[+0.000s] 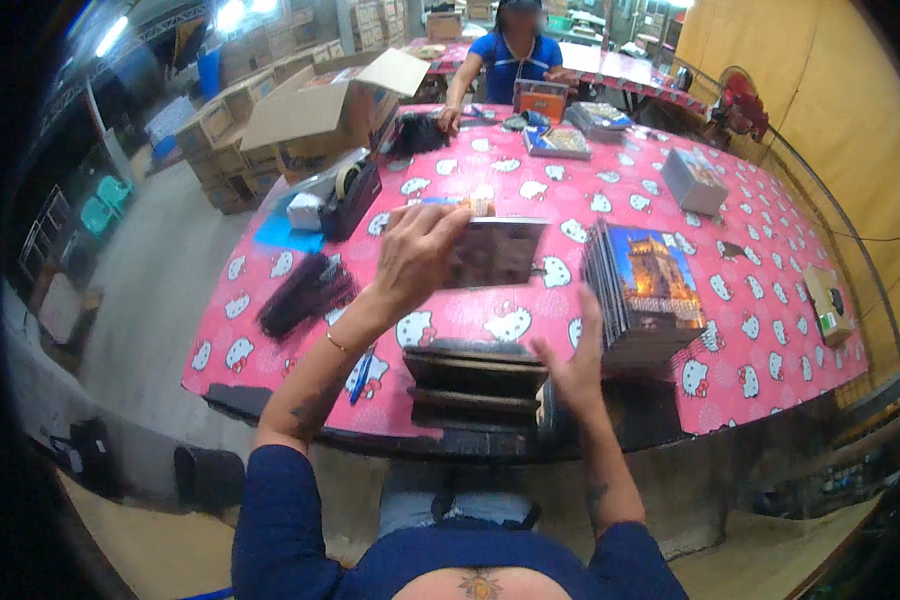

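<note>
Above the table's middle, my left hand (415, 250) grips a dark, flat rectangular panel (500, 252) with a pale upper edge, holding it by its left end. My right hand (578, 355) is open, fingers apart and slightly blurred. It sits between a row of dark panels (475, 378) near the front edge and a tall stack of picture panels (653, 283) on the right. The stack's top panel shows a lit tower against a blue sky. A blue pen (361, 376) lies left of the row, and a bundle of black strips (306, 296) is farther left.
A tape dispenser (346, 190) and an open carton (320, 125) stand at the far left. Across the pink patterned table (510, 322), a person in blue (518, 60) works by an orange-fronted box (541, 100). A smaller stack (694, 181) and a small carton (827, 305) are right.
</note>
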`<state>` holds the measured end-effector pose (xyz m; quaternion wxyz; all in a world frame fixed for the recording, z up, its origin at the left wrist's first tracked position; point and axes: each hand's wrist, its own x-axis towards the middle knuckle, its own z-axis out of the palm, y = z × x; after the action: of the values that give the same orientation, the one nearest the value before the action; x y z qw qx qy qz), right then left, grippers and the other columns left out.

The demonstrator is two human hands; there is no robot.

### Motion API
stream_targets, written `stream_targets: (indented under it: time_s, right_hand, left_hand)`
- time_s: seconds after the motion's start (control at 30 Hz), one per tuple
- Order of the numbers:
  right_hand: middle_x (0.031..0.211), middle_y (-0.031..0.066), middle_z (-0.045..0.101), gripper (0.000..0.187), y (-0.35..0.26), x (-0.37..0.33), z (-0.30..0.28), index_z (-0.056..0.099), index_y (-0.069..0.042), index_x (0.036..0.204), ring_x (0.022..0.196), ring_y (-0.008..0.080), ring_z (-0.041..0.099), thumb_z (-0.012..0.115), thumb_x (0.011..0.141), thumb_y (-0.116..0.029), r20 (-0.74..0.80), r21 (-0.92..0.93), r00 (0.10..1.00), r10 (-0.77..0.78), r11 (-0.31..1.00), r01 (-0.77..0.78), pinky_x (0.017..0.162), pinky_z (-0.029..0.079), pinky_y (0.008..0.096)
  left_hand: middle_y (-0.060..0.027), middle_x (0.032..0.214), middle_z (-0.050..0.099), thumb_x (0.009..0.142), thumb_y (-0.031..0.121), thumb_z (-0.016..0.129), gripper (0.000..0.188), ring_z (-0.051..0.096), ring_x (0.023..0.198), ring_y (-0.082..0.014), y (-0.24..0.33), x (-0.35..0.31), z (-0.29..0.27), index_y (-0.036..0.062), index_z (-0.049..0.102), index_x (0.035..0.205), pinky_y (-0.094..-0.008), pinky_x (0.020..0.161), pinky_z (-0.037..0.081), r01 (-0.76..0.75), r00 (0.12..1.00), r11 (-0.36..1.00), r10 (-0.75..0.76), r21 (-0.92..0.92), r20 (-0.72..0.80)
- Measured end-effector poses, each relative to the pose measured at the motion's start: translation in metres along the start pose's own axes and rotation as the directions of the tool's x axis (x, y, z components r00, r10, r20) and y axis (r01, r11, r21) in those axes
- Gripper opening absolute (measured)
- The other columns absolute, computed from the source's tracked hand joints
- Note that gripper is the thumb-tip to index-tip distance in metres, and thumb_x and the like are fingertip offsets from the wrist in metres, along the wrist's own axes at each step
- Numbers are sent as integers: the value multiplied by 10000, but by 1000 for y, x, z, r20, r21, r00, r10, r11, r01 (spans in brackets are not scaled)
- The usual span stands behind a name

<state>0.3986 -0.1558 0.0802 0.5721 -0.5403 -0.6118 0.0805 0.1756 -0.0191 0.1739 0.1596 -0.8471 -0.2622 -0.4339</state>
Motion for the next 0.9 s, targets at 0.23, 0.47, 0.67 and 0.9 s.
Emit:
stream_targets:
  time_s: [0.23, 0.47, 0.67, 0.9]
  right_hand:
    - [1135, 59, 672, 323, 20, -31, -15, 560, -8, 1220, 1064, 151, 625, 691, 927, -41, 212, 642, 939, 269, 686, -342, 939, 475, 314]
    - [1153, 46, 667, 361, 20, -41, -13, 561, -18, 1254, 1063, 148, 623, 655, 909, 31, 146, 519, 939, 312, 784, -341, 947, 474, 318]
    - [1196, 72, 637, 449, 35, -50, 4, 533, -21, 1316, 1111, 167, 586, 692, 896, -17, 331, 496, 913, 240, 779, -384, 995, 437, 326]
    - [1312, 128, 561, 573, 17, -61, 17, 422, -44, 1427, 1215, 205, 528, 678, 915, -45, 243, 558, 926, 290, 739, -378, 1060, 402, 346]
  left_hand:
    - [-59, 901, 625, 811, 50, 672, 314, 616, 845, -253, 88, 0, -48, 76, 647, 1122, -384, 786, 407, -53, 989, 979, 79, -196, 128]
    - [-45, 867, 604, 774, 70, 694, 338, 597, 803, -226, 108, 3, -56, 81, 648, 1109, -378, 773, 412, -74, 978, 983, 105, -169, 180]
    - [-46, 879, 616, 794, 78, 668, 294, 618, 861, -224, 94, -16, -54, 72, 641, 1087, -380, 819, 429, -60, 953, 993, 88, -104, 291]
    - [-249, 1371, 517, 968, 255, 562, 487, 466, 1333, -349, 96, -134, -25, 9, 519, 1386, -467, 1171, 246, 551, 821, 813, -568, -189, -51]
